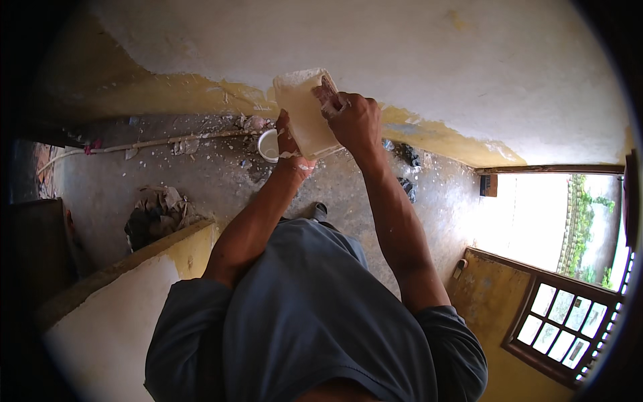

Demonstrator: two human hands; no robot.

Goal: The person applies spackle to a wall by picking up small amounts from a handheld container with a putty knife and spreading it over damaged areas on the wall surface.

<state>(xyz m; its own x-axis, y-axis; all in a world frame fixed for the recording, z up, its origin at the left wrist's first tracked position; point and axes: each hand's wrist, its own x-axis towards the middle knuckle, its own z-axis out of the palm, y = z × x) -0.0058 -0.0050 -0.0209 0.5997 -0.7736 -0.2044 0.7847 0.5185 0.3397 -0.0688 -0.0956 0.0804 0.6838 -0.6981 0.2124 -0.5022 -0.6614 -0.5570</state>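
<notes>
My left hand (289,141) grips a rectangular cream-coloured tray (301,120) from the side and underneath, tilted, with pale smeared paste on it. My right hand (356,120) is closed on a small putty-crusted scraper (323,92) at the tray's right edge. Flecks of pale paste cling to the fingers of both hands. Below and left of the tray, partly behind my left hand, a round white bucket (267,149) stands on the floor.
A patchy white-and-yellow wall (462,74) is ahead. A long pole (174,142), debris and dark bags (406,188) lie on the floor (107,187). Crumpled cloth (154,218) sits by a low wall (124,288) at the left. A bright doorway and a window (559,321) are at the right.
</notes>
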